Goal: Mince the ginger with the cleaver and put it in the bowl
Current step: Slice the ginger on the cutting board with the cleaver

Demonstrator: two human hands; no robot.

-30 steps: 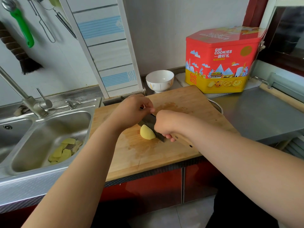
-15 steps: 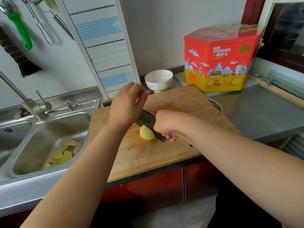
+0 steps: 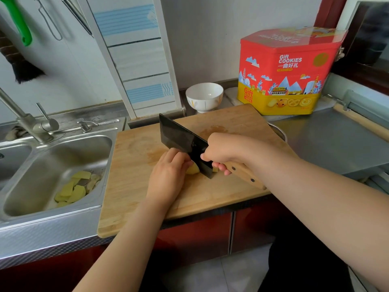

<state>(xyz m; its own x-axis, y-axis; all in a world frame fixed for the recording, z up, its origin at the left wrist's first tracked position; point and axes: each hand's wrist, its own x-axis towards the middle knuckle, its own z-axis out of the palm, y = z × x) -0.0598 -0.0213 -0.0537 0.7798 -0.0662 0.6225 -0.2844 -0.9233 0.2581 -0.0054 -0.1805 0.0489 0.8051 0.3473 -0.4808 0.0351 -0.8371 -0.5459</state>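
Wooden board [image 3: 147, 199]: lying on bench [image 3: 328, 142], carrying ginger.
Ginger [image 3: 193, 170]: sitting mid-board, touching blade's left face.
Right hand [image 3: 223, 151]: fingers wrapping cleaver [image 3: 181, 140] handle, blade heel pressing down.
Left hand [image 3: 168, 173]: fingers curling onto ginger, steadying.
Bowl [image 3: 204, 97]: standing at 12 o'clock beyond board.
Peelings [image 3: 73, 188]: lying in sink [image 3: 52, 209], 9 o'clock.

A red and yellow cookie tin [image 3: 288, 72] stands on the steel counter [image 3: 328, 140]; yellow peelings [image 3: 73, 186] lie in the sink [image 3: 52, 209].
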